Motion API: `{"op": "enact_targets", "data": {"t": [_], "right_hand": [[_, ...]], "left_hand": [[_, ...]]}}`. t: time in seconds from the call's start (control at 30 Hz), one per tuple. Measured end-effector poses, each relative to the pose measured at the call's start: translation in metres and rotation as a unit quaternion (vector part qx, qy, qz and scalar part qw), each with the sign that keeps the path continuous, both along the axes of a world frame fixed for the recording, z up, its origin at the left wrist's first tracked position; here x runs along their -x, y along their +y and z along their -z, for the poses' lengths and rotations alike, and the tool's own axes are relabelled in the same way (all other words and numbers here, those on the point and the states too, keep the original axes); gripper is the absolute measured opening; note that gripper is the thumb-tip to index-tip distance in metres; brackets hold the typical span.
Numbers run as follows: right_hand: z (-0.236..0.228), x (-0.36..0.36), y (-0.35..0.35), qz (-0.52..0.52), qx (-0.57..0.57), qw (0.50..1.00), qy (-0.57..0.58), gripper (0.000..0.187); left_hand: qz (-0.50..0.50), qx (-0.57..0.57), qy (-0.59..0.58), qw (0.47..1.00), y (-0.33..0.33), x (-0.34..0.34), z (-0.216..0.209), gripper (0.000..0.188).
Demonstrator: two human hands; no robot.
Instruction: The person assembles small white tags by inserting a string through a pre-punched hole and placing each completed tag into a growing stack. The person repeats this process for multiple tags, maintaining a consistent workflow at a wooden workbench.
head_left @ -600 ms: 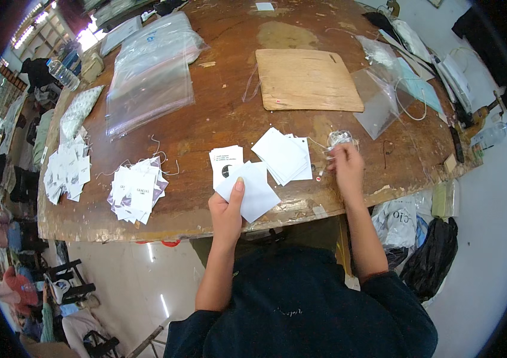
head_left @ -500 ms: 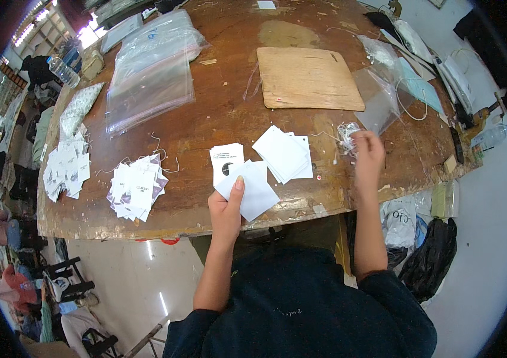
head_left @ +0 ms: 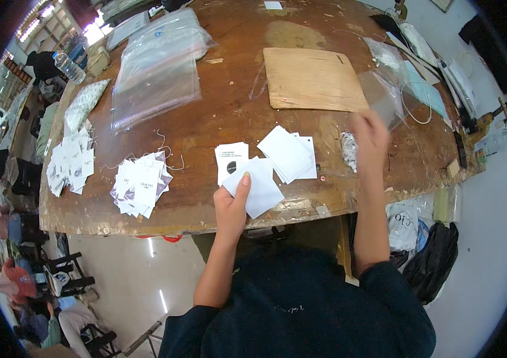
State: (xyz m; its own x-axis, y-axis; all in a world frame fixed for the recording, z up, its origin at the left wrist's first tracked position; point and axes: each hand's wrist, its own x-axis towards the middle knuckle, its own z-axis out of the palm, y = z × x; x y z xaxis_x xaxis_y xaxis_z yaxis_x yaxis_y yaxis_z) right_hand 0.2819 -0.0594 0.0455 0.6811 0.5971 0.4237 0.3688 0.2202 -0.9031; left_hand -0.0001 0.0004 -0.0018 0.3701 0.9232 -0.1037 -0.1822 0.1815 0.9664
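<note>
My left hand [head_left: 231,206] is closed on a white card [head_left: 260,194], thumb on top; whether it is one card or a small stack I cannot tell. Behind it lies a stack of printed cards [head_left: 231,156] with a dark round mark. Just right of that sits a fanned pile of white cards [head_left: 286,156]. Smeared by motion, my right hand [head_left: 370,138] is raised beside a bundle of white strings [head_left: 349,152]; its fingers cannot be made out. To the left rests a heap of printed tags with strings [head_left: 141,186].
Another heap of tags [head_left: 73,164] lies at the far left by a filled clear bag [head_left: 86,104]. Plastic bags [head_left: 158,83] are stacked farther back. A wooden board [head_left: 316,80] lies beyond the cards. A water bottle [head_left: 69,67] stands at the left edge.
My right hand has lifted away from the string bundle, moving slightly farther back. My left hand keeps its grip on the white card. The whole view has shifted a little.
</note>
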Motion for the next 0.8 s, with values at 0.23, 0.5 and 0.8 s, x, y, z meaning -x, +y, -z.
{"op": "enact_targets", "data": {"t": [0.23,0.5,0.8], "right_hand": [[-0.023,-0.007,-0.001,0.123,0.030,0.992,0.008,0.013],[-0.029,0.097,-0.023,-0.077,0.034,0.980,-0.182,0.006],[0.005,0.138,0.010,-0.172,0.102,0.965,-0.171,0.009]], "left_hand": [[-0.001,-0.008,0.009,1.000,0.002,0.003,-0.002,0.032],[-0.011,-0.034,0.032,0.999,0.000,-0.008,-0.001,0.031],[-0.010,-0.173,0.108,0.979,-0.001,-0.004,-0.009,0.025]]}}
